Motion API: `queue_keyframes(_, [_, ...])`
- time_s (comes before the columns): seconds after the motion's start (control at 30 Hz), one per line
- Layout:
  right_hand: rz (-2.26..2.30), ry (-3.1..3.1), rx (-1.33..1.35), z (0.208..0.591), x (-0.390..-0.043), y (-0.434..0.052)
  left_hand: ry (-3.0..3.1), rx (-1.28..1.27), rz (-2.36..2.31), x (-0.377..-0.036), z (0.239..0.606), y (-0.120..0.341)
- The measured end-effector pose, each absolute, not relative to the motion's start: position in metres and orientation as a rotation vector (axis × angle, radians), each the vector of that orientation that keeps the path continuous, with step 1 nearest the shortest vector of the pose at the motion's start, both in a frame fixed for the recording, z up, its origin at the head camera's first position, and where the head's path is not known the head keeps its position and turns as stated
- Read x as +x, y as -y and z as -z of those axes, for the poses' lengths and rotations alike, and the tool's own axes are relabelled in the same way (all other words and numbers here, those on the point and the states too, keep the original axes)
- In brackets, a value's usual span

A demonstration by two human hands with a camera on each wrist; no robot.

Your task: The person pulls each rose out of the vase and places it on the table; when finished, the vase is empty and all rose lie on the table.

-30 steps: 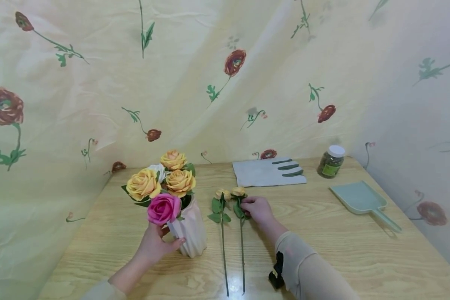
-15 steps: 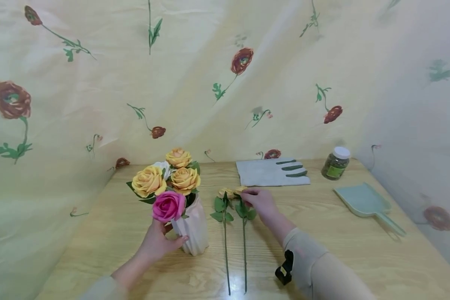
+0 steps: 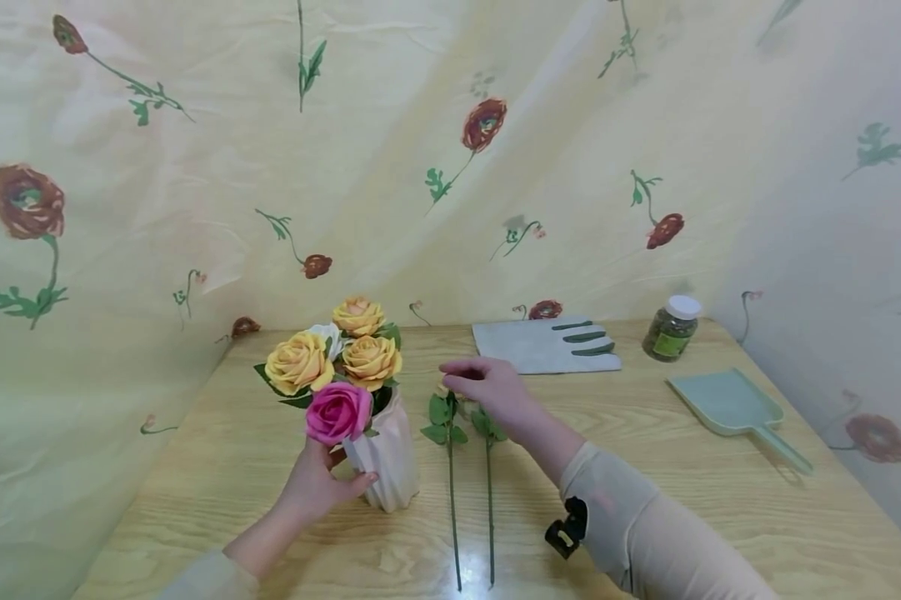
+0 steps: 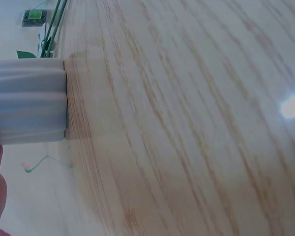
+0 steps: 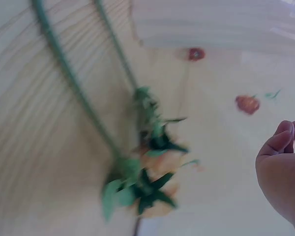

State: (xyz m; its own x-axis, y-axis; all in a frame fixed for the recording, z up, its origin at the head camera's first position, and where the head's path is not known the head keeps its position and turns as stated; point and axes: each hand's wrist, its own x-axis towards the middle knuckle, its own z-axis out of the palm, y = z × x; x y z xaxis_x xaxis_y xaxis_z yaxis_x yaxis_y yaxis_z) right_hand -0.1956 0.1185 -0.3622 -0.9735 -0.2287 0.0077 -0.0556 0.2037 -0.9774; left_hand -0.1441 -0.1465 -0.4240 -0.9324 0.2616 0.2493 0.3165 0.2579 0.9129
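Left hand [image 3: 317, 483] gripped ribbed white ceramic vase [image 3: 384, 454]. Right hand [image 3: 488, 389] hovered empty, fingers loosely curled, above two loose yellow roses [image 3: 450, 417] on bench [image 3: 690, 483]. Step judged: picking next stem; calls for pinching one stalk.

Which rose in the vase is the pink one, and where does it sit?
The pink rose is the lowest, frontmost bloom in the white vase, just above the left hand; the other blooms are yellow or white.

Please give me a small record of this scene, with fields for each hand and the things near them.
left hand: grips the white ribbed vase
vase contents: three yellow roses, one pink rose
right hand: above the heads of two loose roses, fingers curled, holding nothing
surface: wooden table
far side: grey glove, jar, green scoop
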Motion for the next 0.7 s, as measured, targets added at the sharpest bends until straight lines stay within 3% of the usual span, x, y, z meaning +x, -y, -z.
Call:
queue_keyframes(0.27, [1.883,-2.239,-0.519,0.335,-0.181,-0.094,2.482,-0.535,1.804,-0.14,0.417,0.145])
queue_keyframes(0.7, [1.918,-2.233,-0.645,0.322,-0.175,-0.077,2.519,-0.516,1.779,-0.133,0.399,0.139])
